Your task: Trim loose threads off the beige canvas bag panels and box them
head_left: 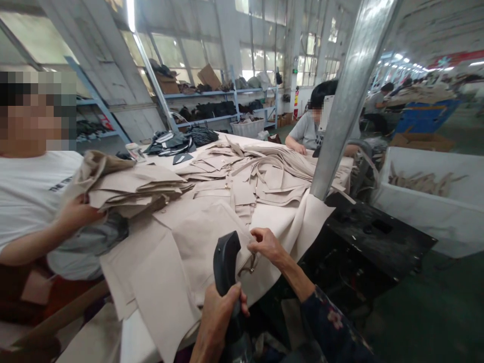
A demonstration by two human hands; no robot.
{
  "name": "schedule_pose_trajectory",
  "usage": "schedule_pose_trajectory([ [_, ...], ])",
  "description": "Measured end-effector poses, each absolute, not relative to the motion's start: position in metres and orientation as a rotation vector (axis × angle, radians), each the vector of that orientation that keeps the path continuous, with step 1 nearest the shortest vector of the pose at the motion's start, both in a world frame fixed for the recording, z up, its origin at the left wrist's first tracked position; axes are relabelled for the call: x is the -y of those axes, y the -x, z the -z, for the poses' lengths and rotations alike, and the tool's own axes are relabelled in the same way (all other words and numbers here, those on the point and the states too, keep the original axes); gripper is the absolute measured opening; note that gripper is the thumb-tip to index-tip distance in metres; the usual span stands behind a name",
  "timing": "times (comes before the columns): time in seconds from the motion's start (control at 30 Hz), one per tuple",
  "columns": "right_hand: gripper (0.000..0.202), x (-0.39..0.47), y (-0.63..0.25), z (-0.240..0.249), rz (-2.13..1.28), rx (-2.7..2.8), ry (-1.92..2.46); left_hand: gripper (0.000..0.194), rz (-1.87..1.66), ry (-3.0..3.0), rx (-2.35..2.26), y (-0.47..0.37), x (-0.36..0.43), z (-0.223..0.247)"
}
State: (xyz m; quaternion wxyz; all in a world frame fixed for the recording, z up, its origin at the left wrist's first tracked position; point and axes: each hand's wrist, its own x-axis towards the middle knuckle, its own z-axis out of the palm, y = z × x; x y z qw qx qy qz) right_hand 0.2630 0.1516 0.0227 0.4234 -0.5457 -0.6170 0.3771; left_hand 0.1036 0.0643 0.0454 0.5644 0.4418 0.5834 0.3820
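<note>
**stitchwatch:** So, watching the head cam feed here. Closest to me, my left hand [217, 315] is wrapped tight round a dark plastic handle [226, 262], fingers closed on the grip. It stands upright, probably so the working end stays low near the cloth, but that end is hidden below the frame edge.

**rivet_ron:** And the other hand?

**stitchwatch:** My right hand [266, 244] sits just beyond it, fingertips pinched together on a small metal ring or buckle [250, 267] at the edge of a beige fabric panel [196, 242]. I'd guess the pinch keeps the hardware steady at the table edge.

**rivet_ron:** What's the cloth like?

**stitchwatch:** Matte, fairly stiff, cut in flat angular pieces that drape over the table edge [132, 333]. Further in, a big heap of cut pieces and straps [257, 174] covers the top. On my left a person in a white shirt holds a folded stack [132, 189] with one hand [77, 214]. A slanted metal post [348, 96] crosses on the right, a white bin [434, 212] of strips beside it. Far back, another person sits at the table end, with shelves [223, 106] of dark goods behind.
</note>
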Motion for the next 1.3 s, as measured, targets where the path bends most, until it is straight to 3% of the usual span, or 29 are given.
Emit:
schedule_pose_trajectory([
  [0.13,0.030,-0.133,-0.251,-0.013,-1.206,1.310,1.026,0.030,-0.847,-1.034,-1.379,-0.104,-0.066,-0.035],
  [0.23,0.027,-0.123,-0.237,-0.001,-1.330,1.033,0.904,0.030,-0.816,-1.035,-1.371,-0.101,-0.069,-0.032],
  [0.47,0.016,-0.120,-0.227,-0.003,-1.269,1.104,0.806,0.031,-0.781,-1.083,-1.333,-0.101,-0.054,-0.038],
  [0.9,0.021,-0.116,-0.231,-0.018,-1.106,1.387,0.769,0.031,-0.812,-1.084,-1.276,-0.092,-0.042,-0.042],
  [1.17,0.020,-0.113,-0.223,-0.022,-1.127,1.373,0.804,0.027,-0.869,-1.089,-1.292,-0.093,-0.030,-0.054],
  [1.3,0.030,-0.118,-0.218,-0.026,-1.240,1.304,0.787,0.032,-0.887,-1.039,-1.309,-0.080,-0.011,-0.047],
])
